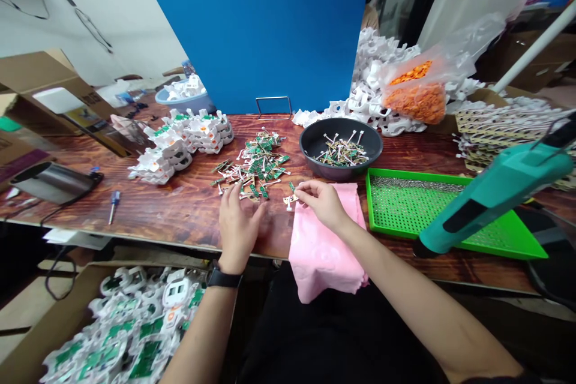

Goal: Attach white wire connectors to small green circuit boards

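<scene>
My right hand (321, 201) pinches a small green circuit board (292, 187) between thumb and fingertips, above the near side of the pile. Just below it lies a tan board with a white connector (288, 203), close to the edge of a pink cloth (326, 252). My left hand (237, 225) rests at the front of a loose pile of small circuit boards (261, 159), thumb and fingers apart. Its fingertips partly cover some boards, and I see nothing held in it. Beyond my right hand stands a dark round bowl (310, 153) holding more such boards with white leads.
A green perforated tray (400, 207) lies on the right, with a teal electric screwdriver (490, 198) hanging over it. White plastic housings (180, 141) are stacked at left. A small screwdriver (114, 206) lies near the front edge. Below, a carton (40, 342) holds housings with green boards.
</scene>
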`<state>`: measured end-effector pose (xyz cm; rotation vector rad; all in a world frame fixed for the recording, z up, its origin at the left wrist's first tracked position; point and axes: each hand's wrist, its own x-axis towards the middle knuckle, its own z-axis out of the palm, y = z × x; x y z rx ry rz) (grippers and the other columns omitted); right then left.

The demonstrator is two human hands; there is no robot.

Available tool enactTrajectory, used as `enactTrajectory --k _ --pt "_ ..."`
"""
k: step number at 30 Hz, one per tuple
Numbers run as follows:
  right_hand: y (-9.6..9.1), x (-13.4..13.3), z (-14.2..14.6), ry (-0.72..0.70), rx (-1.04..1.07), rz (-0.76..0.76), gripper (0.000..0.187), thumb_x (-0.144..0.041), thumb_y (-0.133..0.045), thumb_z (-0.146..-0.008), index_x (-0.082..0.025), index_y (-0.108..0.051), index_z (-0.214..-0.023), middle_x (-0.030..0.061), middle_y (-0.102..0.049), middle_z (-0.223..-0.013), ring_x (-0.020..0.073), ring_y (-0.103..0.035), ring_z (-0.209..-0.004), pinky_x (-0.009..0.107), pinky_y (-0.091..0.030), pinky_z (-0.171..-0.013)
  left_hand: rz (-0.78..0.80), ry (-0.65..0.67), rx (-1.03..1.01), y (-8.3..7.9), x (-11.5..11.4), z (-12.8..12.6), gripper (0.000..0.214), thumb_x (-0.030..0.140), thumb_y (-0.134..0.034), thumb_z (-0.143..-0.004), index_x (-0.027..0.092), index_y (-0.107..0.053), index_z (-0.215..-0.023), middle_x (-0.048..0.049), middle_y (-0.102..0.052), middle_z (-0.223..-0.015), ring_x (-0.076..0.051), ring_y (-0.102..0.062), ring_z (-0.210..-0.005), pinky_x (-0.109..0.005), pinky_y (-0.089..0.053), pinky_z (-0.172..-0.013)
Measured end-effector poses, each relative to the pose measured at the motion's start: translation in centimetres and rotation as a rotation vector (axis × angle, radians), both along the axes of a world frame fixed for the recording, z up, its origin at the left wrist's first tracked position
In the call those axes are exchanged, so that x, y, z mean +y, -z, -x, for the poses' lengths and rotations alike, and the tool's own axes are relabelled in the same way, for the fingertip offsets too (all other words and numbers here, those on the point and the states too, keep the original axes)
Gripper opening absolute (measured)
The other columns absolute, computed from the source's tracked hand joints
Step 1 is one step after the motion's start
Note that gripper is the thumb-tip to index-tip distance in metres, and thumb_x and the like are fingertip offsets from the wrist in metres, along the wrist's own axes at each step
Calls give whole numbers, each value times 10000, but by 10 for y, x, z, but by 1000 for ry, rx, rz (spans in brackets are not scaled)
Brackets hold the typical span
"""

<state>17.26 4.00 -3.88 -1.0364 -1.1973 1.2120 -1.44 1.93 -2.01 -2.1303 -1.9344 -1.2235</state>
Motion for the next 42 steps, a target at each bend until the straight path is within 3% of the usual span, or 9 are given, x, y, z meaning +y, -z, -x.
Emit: enactTrajectory --k 2,5,9,11,13,19,22,34,42 --pt "-1 0 1 -23 15 -11 183 -323 -646 -686 -154 -620 -750 26 -611 -676 126 -554 -585 254 -469 -548 -13 -43 -3 -1 0 3 480 316 -623 -719 163 -522 -1163 -164 -446 -1253 -312 -378 -1217 -469 -303 -992" --pt "-4 -3 2 -55 43 -29 181 -329 -652 -689 -162 -624 -753 26 -621 -689 134 -566 -607 256 -473 -556 41 -20 -194 -9 -7 -5 382 363 -598 -746 196 -589 -1089 -110 -539 -1110 -242 -533 -1013 -392 -412 -882" --pt "-9 -7 2 -61 45 -106 142 -311 -651 -704 -180 -637 -756 23 -641 -727 146 -591 -668 267 -486 -610 453 189 -667 -19 -15 -25 401 503 -510 -779 137 -665 -832 -36 -611 -669 -115 -521 -524 -251 -423 -527" --pt "-11 -9 2 -66 29 -140 118 -295 -645 -716 -185 -644 -757 23 -646 -745 147 -596 -689 273 -488 -636 619 285 -821 -22 -16 -30 425 510 -521 -769 118 -646 -662 -20 -564 -524 -91 -464 -436 -224 -366 -445" --pt "-13 -9 2 -78 17 -153 115 -297 -648 -717 -187 -650 -752 26 -649 -759 148 -599 -704 275 -490 -648 664 343 -884 -24 -15 -31 392 477 -560 -752 116 -631 -617 -28 -570 -519 -82 -452 -426 -209 -345 -418" --pt "-20 -10 1 -190 139 53 315 -422 -677 -674 -154 -639 -835 37 -672 -703 125 -603 -564 262 -502 -543 553 362 -829 -22 -18 -28 333 431 -577 -752 127 -658 -644 -42 -618 -587 -91 -482 -483 -211 -398 -472" --pt "-21 -11 0 -292 131 121 360 -481 -637 -697 -126 -647 -752 50 -670 -669 117 -596 -518 242 -491 -484 516 349 -760 -20 -19 -28 323 424 -581 -751 134 -656 -630 -33 -618 -575 -94 -484 -493 -215 -401 -494" --pt "-18 -11 2 -271 63 66 396 -527 -642 -661 -134 -639 -712 40 -672 -640 124 -606 -529 251 -508 -514 408 318 -585 -7 -22 -27 290 402 -541 -793 154 -638 -680 -14 -621 -611 -121 -546 -565 -224 -430 -555" --pt "-16 -11 2 -214 -5 19 304 -439 -635 -705 -137 -639 -672 28 -637 -602 120 -582 -535 247 -483 -522 369 306 -559 -2 -19 -27 309 420 -524 -801 153 -643 -703 -10 -609 -603 -117 -533 -546 -226 -421 -540"
